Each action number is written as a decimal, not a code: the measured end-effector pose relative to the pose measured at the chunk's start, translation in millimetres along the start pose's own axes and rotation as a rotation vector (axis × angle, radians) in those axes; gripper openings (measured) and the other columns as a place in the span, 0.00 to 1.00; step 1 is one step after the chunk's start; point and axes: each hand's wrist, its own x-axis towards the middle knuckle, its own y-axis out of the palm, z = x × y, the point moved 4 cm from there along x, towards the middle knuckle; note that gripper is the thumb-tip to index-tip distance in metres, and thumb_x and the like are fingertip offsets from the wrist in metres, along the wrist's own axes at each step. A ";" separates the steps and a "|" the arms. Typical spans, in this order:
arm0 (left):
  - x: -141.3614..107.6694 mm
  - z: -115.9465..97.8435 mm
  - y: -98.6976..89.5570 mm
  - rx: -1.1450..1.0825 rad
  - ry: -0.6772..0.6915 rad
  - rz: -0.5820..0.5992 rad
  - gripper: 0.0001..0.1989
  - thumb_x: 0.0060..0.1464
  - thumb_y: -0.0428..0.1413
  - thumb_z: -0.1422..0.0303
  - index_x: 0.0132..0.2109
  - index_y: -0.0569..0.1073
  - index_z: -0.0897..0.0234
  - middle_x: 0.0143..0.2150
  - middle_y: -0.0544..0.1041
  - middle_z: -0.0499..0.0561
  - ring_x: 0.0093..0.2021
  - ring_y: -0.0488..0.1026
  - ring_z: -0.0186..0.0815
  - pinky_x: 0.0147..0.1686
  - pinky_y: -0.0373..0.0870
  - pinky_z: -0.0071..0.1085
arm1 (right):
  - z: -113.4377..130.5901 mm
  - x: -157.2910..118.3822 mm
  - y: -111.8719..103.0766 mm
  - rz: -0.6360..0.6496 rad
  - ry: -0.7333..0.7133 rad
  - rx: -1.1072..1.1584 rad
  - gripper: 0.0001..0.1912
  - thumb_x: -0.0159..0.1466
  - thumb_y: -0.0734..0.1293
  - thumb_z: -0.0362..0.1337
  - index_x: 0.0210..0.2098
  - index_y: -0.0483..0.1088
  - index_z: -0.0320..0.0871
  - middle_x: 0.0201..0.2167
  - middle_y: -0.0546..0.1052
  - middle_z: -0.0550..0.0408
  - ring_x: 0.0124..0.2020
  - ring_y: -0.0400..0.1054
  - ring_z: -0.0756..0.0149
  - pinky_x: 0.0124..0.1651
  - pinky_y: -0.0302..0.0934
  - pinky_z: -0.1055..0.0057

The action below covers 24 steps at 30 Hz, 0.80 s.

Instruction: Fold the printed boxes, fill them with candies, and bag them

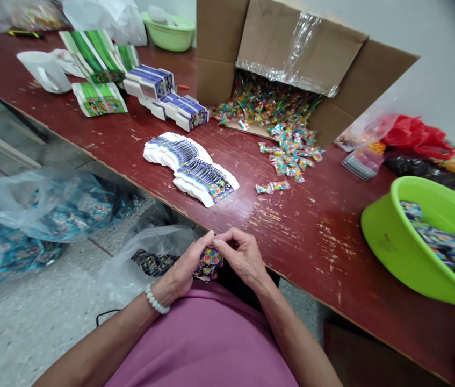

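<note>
Closest to the viewpoint is a mauve shirt (203,344) on a seated-height torso at the table edge, with both forearms extended forward from it. Just beyond it, the left hand (185,266), with a pale bead bracelet (156,300) at the wrist, has its thumb and fingers clamped on a colourful printed packet (210,262). The right hand (245,257) meets it there, thumb and forefinger pinched together at the packet's upper edge; its remaining fingers are curled. Said packet is between the two hands, below the near edge of the worn red table (311,215). Beside the left hand, a clear plastic bag (130,255) contains dark printed packets (152,263). Ahead of the hands, on the tabletop, a fanned row of purple-and-white wrappers (190,166) lies in a curve; two wrapped sweets (272,187) lie just to its right. Farther back, a heap of similar sweets (291,150) spills from a cardboard box (303,45) opened on its side. Strapped purple bundles (189,112) and green bundles (100,99) stand to the left, near a white mug (44,70). At far right, a lime-green basin (384,231) holds more packets. Bagged blue packets (53,215) lie at lower left, beside the table.
</note>
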 end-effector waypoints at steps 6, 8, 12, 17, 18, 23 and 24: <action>1.4 1.0 -2.4 -0.041 -0.051 -0.011 0.15 0.58 0.56 0.58 0.32 0.76 0.66 0.24 0.77 0.51 0.21 0.72 0.34 0.18 0.70 0.27 | -8.2 -3.0 0.5 0.060 0.020 0.108 0.13 0.60 0.72 0.47 0.31 0.77 0.44 0.28 0.79 0.55 0.28 0.70 0.67 0.34 0.64 0.70; 1.3 2.1 -2.3 -0.016 -0.065 -0.007 0.17 0.58 0.55 0.56 0.32 0.76 0.67 0.24 0.77 0.52 0.20 0.72 0.33 0.18 0.70 0.27 | -10.8 -2.4 0.8 0.065 0.084 0.128 0.15 0.59 0.72 0.49 0.29 0.76 0.43 0.23 0.77 0.57 0.23 0.69 0.68 0.28 0.62 0.72; 1.2 2.8 -2.0 0.009 -0.080 -0.002 0.19 0.59 0.54 0.55 0.31 0.76 0.67 0.23 0.78 0.53 0.19 0.71 0.33 0.17 0.70 0.27 | -5.6 0.2 -0.7 0.054 0.056 0.012 0.15 0.61 0.71 0.47 0.27 0.74 0.42 0.20 0.75 0.57 0.22 0.68 0.67 0.26 0.61 0.71; 4.8 -0.6 -2.1 -0.094 -0.083 0.037 0.12 0.55 0.55 0.62 0.31 0.76 0.66 0.22 0.77 0.51 0.18 0.71 0.35 0.16 0.69 0.28 | 2.9 -5.8 0.4 0.087 -0.214 -0.144 0.11 0.68 0.66 0.43 0.34 0.77 0.46 0.35 0.80 0.52 0.36 0.73 0.64 0.41 0.66 0.67; 6.1 -0.9 -2.0 -0.130 -0.088 0.053 0.10 0.53 0.55 0.64 0.31 0.76 0.66 0.22 0.76 0.50 0.18 0.71 0.34 0.16 0.69 0.28 | 2.1 -8.7 2.0 0.105 -0.257 -0.142 0.10 0.69 0.65 0.42 0.38 0.77 0.46 0.39 0.80 0.51 0.40 0.74 0.62 0.46 0.66 0.66; 11.5 -4.8 -7.2 -0.279 -0.041 0.032 0.07 0.49 0.56 0.70 0.33 0.77 0.67 0.29 0.81 0.50 0.26 0.76 0.35 0.28 0.74 0.28 | -1.8 -21.8 16.0 0.146 -0.444 -0.390 0.29 0.57 0.76 0.44 0.55 0.67 0.48 0.54 0.74 0.46 0.55 0.68 0.52 0.56 0.62 0.55; 11.7 -7.1 -8.7 -0.286 -0.032 0.034 0.08 0.50 0.56 0.70 0.35 0.78 0.67 0.30 0.81 0.51 0.28 0.78 0.36 0.30 0.75 0.29 | -1.1 -21.9 20.7 0.165 -0.455 -0.468 0.35 0.55 0.77 0.45 0.58 0.64 0.47 0.57 0.72 0.44 0.56 0.66 0.50 0.56 0.62 0.54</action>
